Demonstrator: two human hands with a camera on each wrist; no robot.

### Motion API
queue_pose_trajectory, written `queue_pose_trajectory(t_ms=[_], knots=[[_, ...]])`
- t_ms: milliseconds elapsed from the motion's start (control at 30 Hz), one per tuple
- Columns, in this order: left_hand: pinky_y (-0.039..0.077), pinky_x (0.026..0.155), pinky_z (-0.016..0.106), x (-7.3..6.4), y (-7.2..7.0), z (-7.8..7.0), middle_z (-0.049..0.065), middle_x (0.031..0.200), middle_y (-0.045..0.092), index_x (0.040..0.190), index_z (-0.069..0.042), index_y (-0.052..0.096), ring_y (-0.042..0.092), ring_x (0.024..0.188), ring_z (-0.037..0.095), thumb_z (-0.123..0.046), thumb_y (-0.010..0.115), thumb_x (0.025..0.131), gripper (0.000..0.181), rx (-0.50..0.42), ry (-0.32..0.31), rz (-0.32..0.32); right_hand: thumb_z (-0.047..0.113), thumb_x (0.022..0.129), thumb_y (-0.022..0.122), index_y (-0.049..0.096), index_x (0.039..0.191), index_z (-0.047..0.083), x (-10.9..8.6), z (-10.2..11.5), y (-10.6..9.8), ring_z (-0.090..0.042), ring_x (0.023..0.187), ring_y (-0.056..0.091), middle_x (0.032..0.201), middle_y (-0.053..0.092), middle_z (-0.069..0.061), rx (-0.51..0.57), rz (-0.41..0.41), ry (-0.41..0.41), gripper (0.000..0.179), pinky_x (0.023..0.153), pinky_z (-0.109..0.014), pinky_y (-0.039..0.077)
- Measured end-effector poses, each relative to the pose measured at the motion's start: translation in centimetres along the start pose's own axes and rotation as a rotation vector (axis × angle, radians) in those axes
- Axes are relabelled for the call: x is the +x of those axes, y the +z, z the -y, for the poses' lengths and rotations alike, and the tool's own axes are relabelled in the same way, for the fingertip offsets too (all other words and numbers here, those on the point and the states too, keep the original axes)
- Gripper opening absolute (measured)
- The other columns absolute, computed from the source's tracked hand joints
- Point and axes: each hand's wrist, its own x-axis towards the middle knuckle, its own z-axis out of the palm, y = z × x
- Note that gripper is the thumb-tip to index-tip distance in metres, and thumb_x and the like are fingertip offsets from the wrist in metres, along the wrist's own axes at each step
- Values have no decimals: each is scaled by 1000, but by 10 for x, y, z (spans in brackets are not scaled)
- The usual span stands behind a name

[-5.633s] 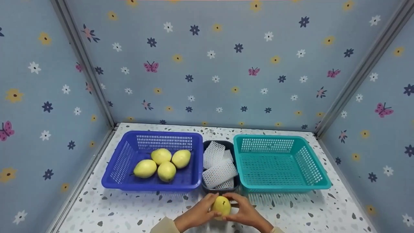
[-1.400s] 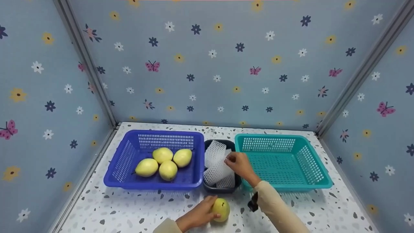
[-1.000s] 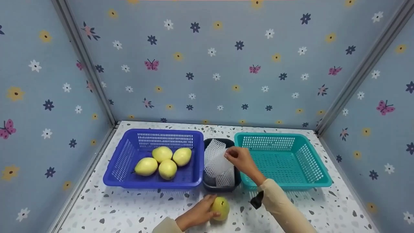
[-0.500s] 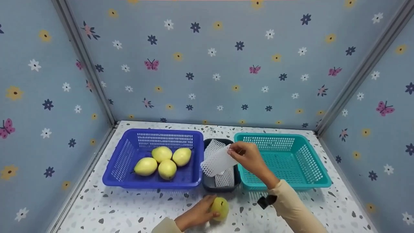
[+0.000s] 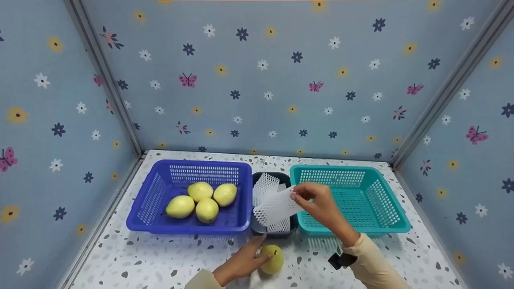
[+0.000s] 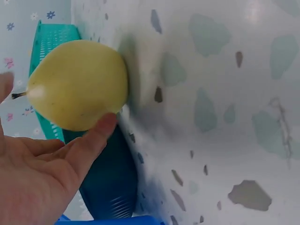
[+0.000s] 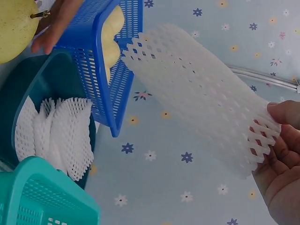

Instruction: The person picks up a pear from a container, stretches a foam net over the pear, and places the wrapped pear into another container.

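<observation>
My right hand (image 5: 319, 202) pinches one end of a white foam fruit net (image 5: 277, 206), raised over the dark bin; in the right wrist view the foam net (image 7: 197, 89) stretches out flat from thumb and fingers. Upright on the table stands a yellow-green pear (image 5: 272, 259), its stem on top. Beside the pear is my left hand (image 5: 243, 259), fingers spread and loose. The left wrist view has one fingertip against the lower side of the pear (image 6: 79, 86), the other fingers apart from it.
A blue basket (image 5: 188, 230) with several pears (image 5: 180, 207) stands left. The dark bin (image 5: 277, 235), with more foam nets (image 5: 266, 185), sits between it and a teal basket (image 5: 355, 231) on the right. Patterned walls (image 5: 257, 80) enclose the speckled table (image 5: 160, 257).
My right hand has picked a foam net out of the dark bin and drawn it up and right. My left hand has loosened its hold on the pear and shifted slightly left.
</observation>
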Motion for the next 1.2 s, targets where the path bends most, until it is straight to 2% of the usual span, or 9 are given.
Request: queue_pose_trajectory(t_ms=[67,167,300,467,600,700,867,1000,1200], knots=[[39,95,55,1,-5,-2,26,133,46,135,10,40,46,119,41,-39,52,97,63,-32,44,-64,-13,79,68,67,86,-6,-2,3,-1,-21,59,60,75,66,-13,-9,-1,6,10,54,-27,51],[45,89,46,3,-11,-4,18,123,52,127,4,48,51,112,32,-35,54,97,50,-92,71,-169,-14,79,68,67,85,-5,-7,3,-1,-20,59,61,75,67,-12,-12,-10,14,11,53,-29,52],[48,80,36,8,-16,-11,10,110,55,117,-3,51,56,97,22,-27,58,96,33,-245,51,-282,-14,79,68,67,85,-6,-14,-1,2,-20,59,61,76,67,-12,3,-28,29,11,53,-30,52],[49,71,29,12,-20,-24,9,98,58,108,2,55,58,83,17,-12,56,97,18,-386,16,-394,-13,80,67,67,86,-7,-21,-6,7,-20,60,62,76,67,-13,28,-30,42,9,54,-29,52],[48,70,28,13,-21,-30,11,94,59,104,6,55,57,82,16,-7,53,97,14,-530,-23,-434,-12,81,67,67,86,-7,-26,-9,12,-21,62,63,76,67,-14,47,-21,61,7,55,-29,53],[47,76,28,16,-20,-29,9,92,59,104,8,54,56,84,14,-6,52,98,15,-623,-53,-470,-12,81,67,67,86,-7,-29,-10,15,-23,62,64,76,67,-14,52,-22,78,7,55,-32,54],[44,70,24,22,-17,-28,4,85,54,101,9,53,51,77,11,-9,51,99,18,-703,-72,-544,-10,82,67,67,85,-6,-34,-12,19,-23,61,63,73,66,-12,69,-18,139,5,54,-33,54],[41,69,24,24,-18,-29,4,84,50,100,7,49,48,77,12,-11,48,101,18,-761,-81,-568,-7,84,67,68,87,-5,-38,-16,21,-21,61,62,74,67,-12,112,-13,174,4,54,-30,53],[43,74,24,23,-21,-25,4,89,51,103,3,46,51,84,11,-11,41,103,16,-892,-80,-553,-14,86,59,66,88,-10,-43,-28,17,-18,57,61,71,65,-12,292,-130,158,8,50,-30,52]])
